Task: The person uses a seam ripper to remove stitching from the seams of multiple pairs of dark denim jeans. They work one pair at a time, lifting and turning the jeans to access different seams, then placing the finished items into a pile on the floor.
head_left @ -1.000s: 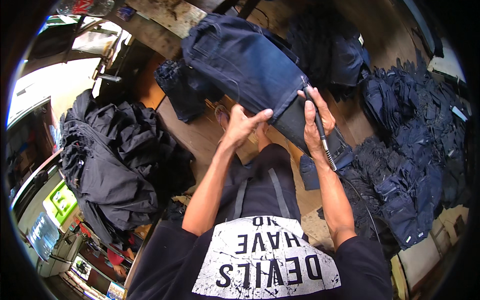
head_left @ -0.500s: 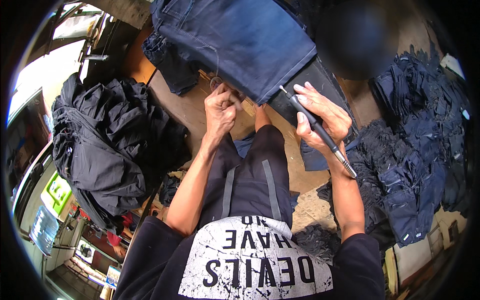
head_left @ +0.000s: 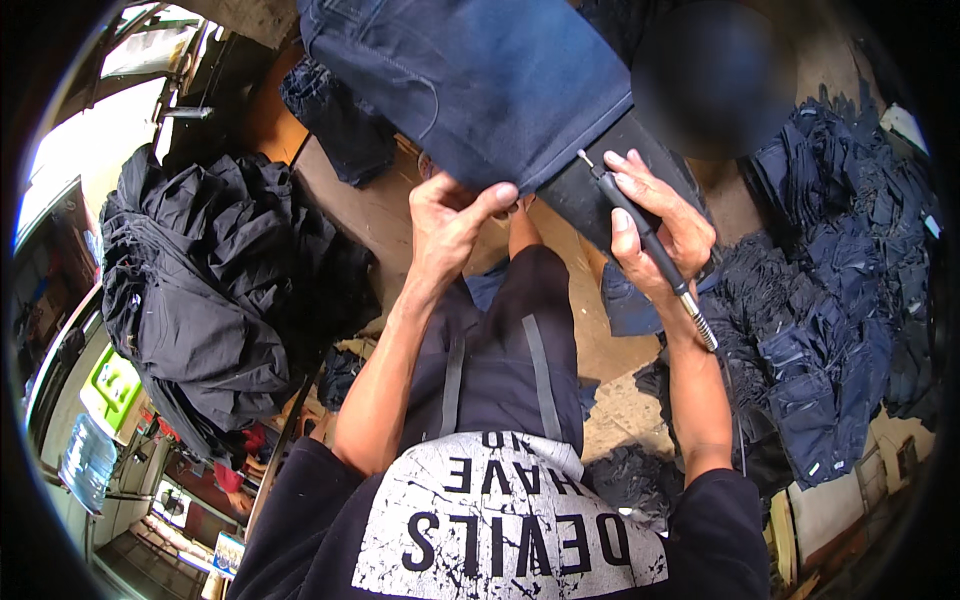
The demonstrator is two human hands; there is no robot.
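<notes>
A pair of dark blue jeans [head_left: 480, 80] lies spread over a black board [head_left: 590, 190] in front of me, its hem toward my lap. My left hand [head_left: 450, 220] pinches the hem edge between thumb and fingers. My right hand [head_left: 655, 225] grips a slim black pen-shaped rotary tool [head_left: 645, 235], its tip pointing at the hem and a metal spring cable trailing back past my wrist.
A big heap of black jeans [head_left: 210, 300] is piled at my left. More dark blue jeans [head_left: 830, 310] are stacked at the right and another pair [head_left: 340, 120] lies at the back. A wooden floor [head_left: 370, 215] shows between them. A blurred dark shape sits at the upper right.
The jeans and board have come closer and higher in view. My left hand has shifted onto the hem edge, and my right hand has turned the tool so its tip points at the hem.
</notes>
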